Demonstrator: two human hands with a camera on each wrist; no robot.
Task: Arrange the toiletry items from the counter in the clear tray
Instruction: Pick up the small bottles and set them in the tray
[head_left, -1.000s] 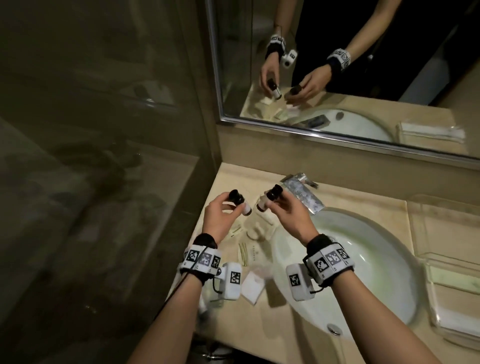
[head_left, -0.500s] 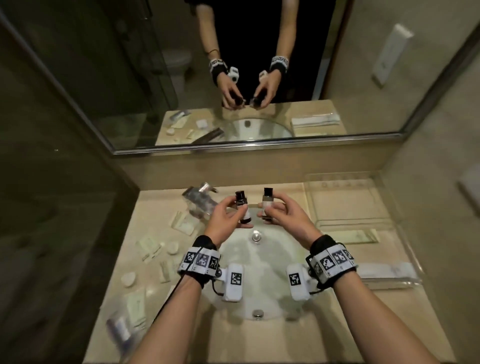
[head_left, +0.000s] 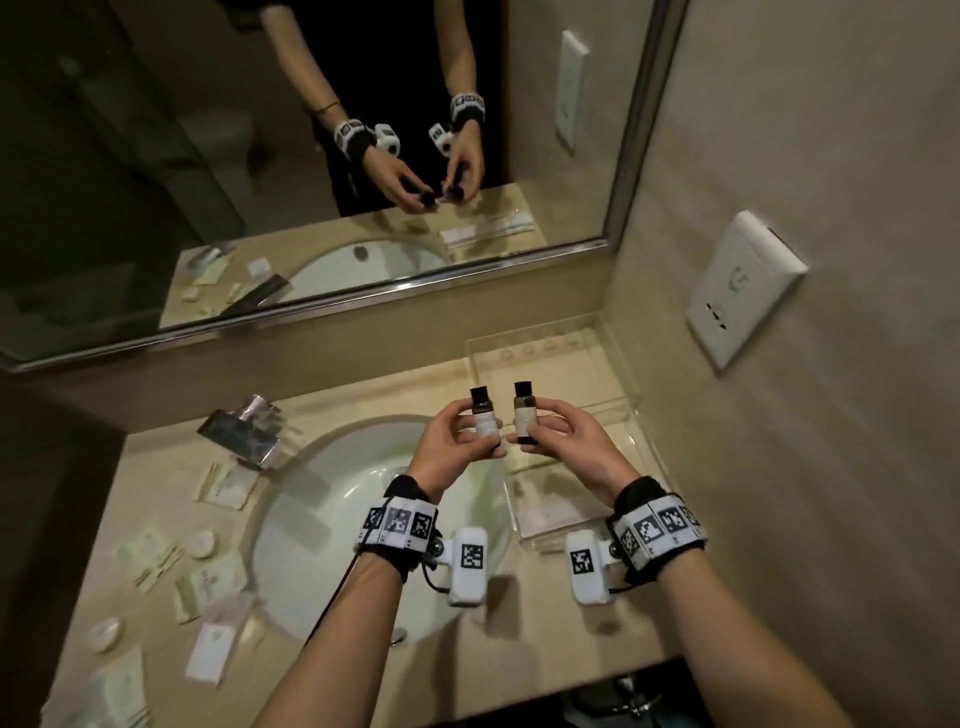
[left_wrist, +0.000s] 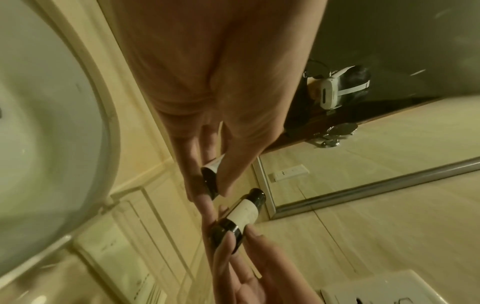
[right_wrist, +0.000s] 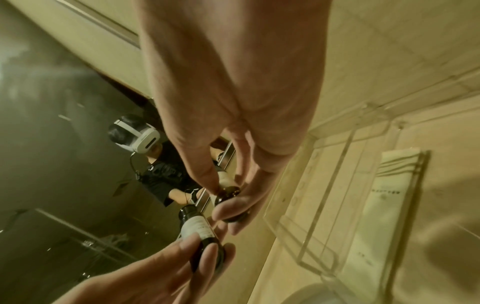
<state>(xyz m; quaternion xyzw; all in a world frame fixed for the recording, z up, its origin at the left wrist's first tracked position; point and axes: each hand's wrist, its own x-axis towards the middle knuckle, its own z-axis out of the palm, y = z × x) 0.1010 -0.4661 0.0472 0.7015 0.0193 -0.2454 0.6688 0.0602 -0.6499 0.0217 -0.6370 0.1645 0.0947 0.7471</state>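
Each hand holds a small dark bottle with a black cap and a pale label, upright and side by side. My left hand (head_left: 470, 441) pinches the left bottle (head_left: 484, 415), which also shows in its wrist view (left_wrist: 210, 174). My right hand (head_left: 553, 436) pinches the right bottle (head_left: 523, 415), its dark base towards the right wrist camera (right_wrist: 230, 195). Both bottles hang over the left edge of the clear tray (head_left: 540, 353), between the basin and the wall. Flat white packets (head_left: 550, 512) lie in the tray's near part.
The white basin (head_left: 363, 519) fills the counter's middle, with a chrome tap (head_left: 244, 431) behind it. Several sachets, round soaps and a white box (head_left: 213, 649) lie scattered on the left counter. A wall socket (head_left: 743, 291) is on the right wall; the mirror stands behind.
Both hands have carried their bottles from the left counter across the basin to the tray on the right. The bottles were tilted and now stand upright. The head view swung right.
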